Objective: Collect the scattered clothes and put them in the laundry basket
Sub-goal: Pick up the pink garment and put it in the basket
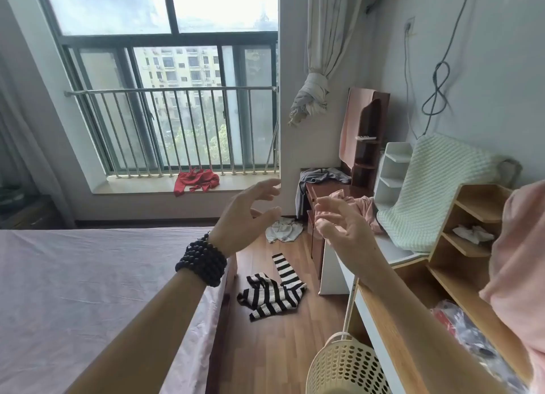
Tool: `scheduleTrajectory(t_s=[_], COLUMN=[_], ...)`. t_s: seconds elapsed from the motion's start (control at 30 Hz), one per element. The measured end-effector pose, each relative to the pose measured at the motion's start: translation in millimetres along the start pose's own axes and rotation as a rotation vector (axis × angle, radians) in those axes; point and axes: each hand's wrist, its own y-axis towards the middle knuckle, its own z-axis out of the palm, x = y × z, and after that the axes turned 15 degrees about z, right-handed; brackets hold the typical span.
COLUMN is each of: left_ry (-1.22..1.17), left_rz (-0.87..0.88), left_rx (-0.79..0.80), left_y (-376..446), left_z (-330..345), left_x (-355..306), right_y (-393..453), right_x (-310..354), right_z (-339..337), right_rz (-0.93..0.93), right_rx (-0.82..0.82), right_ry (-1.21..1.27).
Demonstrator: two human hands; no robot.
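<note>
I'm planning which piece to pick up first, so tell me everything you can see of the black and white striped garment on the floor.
The striped garment is a knit-looking piece with broad black and white bands. It lies crumpled on the wooden floor between the bed and the white cabinet. One long strip, perhaps a sleeve, stretches away toward the window; the rest is bunched and folded over itself. Neither hand touches it, and only the floor is in contact with it.

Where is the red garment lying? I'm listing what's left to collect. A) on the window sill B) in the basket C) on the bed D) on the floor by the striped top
A: the red garment lies crumpled on the window sill at the foot of the railing, well away from the laundry basket near the bottom edge of the picture.
</note>
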Motion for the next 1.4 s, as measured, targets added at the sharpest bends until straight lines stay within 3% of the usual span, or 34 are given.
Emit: scheduleTrajectory(t_s=[0.57, 1.13, 1.4], left_ry=[-0.071, -0.327, -0.389], left_rz=[-0.074, 0.047, 0.058], left_rx=[0.149, 0.338, 0.446], left_y=[43, 205, 290], left_z=[100, 97, 144], left_x=[76, 327, 428], right_y=[56, 264, 378], right_x=[-98, -113, -155], right_z=[-37, 40, 39], right_rz=[0.167, 0.3, 0.398], right_rx=[-0.056, -0.272, -0.293], right_ry=[-0.022, -0.096, -0.096])
